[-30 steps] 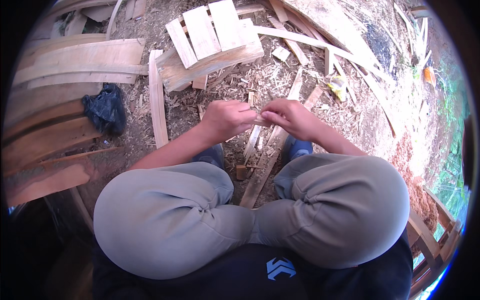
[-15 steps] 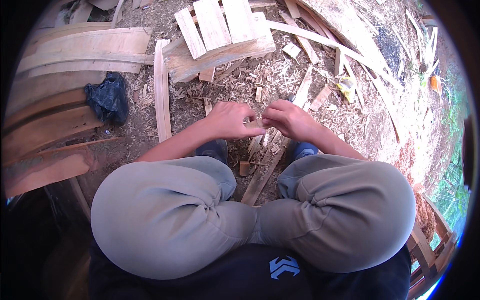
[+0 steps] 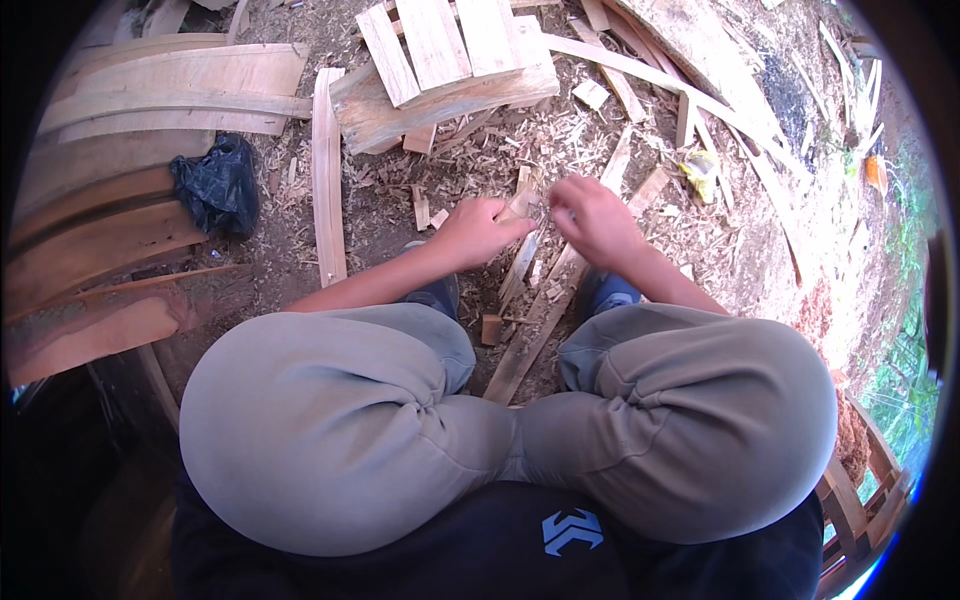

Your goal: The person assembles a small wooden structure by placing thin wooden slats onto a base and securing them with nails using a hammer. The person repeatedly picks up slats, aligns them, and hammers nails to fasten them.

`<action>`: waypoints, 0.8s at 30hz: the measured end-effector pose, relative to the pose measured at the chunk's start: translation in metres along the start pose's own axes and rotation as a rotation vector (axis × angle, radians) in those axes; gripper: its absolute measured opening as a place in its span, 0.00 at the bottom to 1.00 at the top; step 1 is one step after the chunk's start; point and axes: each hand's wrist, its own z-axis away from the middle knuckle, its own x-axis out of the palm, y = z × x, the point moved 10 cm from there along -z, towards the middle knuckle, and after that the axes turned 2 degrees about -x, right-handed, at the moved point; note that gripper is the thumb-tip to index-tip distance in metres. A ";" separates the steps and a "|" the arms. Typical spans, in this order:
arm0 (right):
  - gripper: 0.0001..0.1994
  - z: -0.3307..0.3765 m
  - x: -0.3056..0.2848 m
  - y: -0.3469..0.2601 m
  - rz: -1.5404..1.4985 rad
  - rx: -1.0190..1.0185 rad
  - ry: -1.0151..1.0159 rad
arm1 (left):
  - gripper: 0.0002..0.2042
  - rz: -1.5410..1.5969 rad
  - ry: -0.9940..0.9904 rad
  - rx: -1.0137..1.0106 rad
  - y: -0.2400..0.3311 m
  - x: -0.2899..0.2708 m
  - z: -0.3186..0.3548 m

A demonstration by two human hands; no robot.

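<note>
Your hands are apart: the left hand (image 3: 480,233) pinches a small wood piece (image 3: 518,205); whether the curled right hand (image 3: 598,222) holds anything, you can't tell. Likely light and stiff, the piece suits gripping by its edges.

A rough woodworking yard is indicated by pale wood shavings (image 3: 487,148) strewn over brown earthen ground (image 3: 280,255) beside flat, pale sawn boards (image 3: 431,45).
</note>
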 end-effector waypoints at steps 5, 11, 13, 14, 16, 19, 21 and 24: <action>0.25 0.047 -0.008 0.074 0.327 0.477 -0.198 | 0.27 0.206 0.067 0.086 -0.022 0.002 -0.008; 0.23 0.117 0.017 0.090 0.338 0.616 -0.231 | 0.29 0.170 -0.050 0.055 -0.043 0.025 -0.017; 0.21 0.118 0.021 0.090 0.280 0.569 -0.178 | 0.29 0.088 -0.071 -0.034 -0.059 0.025 -0.016; 0.21 0.119 0.020 0.090 0.221 0.597 -0.194 | 0.28 0.066 -0.033 -0.020 -0.064 0.024 -0.018; 0.20 0.120 0.017 0.091 0.088 0.603 -0.211 | 0.26 0.042 0.020 0.042 -0.076 0.021 -0.021; 0.19 0.105 -0.001 0.085 -0.153 0.593 -0.246 | 0.22 0.140 0.028 0.118 -0.096 0.006 -0.020; 0.18 0.085 -0.034 0.056 -0.348 0.682 -0.300 | 0.20 0.336 -0.027 0.087 -0.100 -0.002 -0.015; 0.17 0.051 -0.071 0.042 -0.096 0.384 -0.323 | 0.17 0.058 0.009 -0.017 -0.093 -0.016 -0.010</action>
